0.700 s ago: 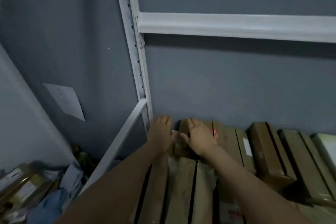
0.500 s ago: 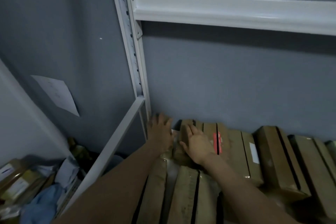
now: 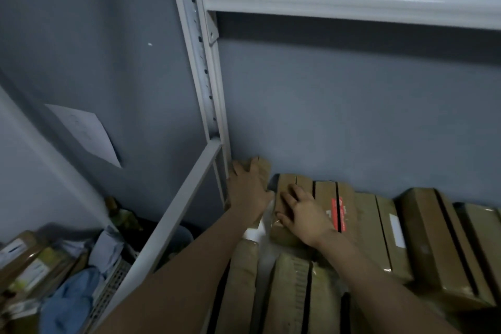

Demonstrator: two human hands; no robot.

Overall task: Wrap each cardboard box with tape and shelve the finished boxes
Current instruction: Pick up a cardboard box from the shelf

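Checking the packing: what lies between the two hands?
Head view: only a narrow dark gap; left hand rests on the corner box, right hand on the next box.

boxes (image 3: 368, 225) on shelf (image 3: 168, 233), against wall (image 3: 352, 116) | clutter (image 3: 67, 293) left of upright (image 3: 208, 89)

No text could be read. A red label (image 3: 339, 214) with white marks, too blurred to be made out, was seen on a box (image 3: 324, 194) at 4 o'clock. A white label (image 3: 397, 230) on the neighbouring box (image 3: 390, 206) appeared blank. Faint lines on a sheet (image 3: 84, 134) on the wall (image 3: 81, 35) at 9 o'clock were illegible.
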